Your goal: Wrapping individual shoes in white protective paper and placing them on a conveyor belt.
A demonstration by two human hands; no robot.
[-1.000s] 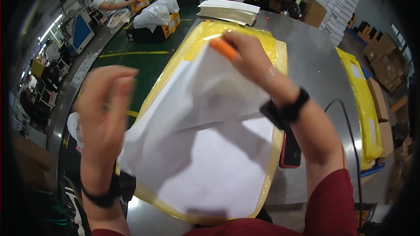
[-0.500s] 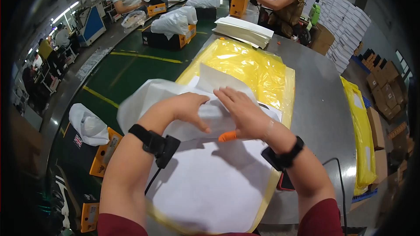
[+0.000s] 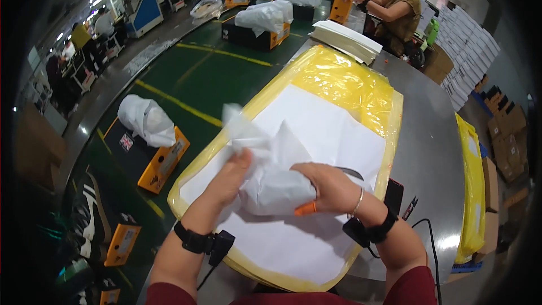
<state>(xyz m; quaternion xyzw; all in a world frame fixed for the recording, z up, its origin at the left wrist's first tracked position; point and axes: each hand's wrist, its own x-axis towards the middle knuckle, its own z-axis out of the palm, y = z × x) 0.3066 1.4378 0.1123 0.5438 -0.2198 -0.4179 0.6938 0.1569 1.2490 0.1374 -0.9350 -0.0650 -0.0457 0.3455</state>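
Between the hands, a crumpled wad of white tissue paper [image 3: 271, 178] is squeezed: left hand [image 3: 228, 178] grips its near side, right hand [image 3: 327, 186] clasps it with an orange marker [image 3: 305, 209]. Beneath lies white paper on yellow plastic sheeting [image 3: 344, 82], covering a steel bench [image 3: 429, 135] above a green factory floor [image 3: 209, 76].

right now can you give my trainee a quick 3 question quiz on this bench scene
1. True or false: both hands grip the crumpled paper.
2. What colour is the plastic under the flat sheets? A red B yellow C blue
3. The orange thing sticks out under which hand?

Key: 1 true, left hand and right hand both hold it. 2 B. 3 right.
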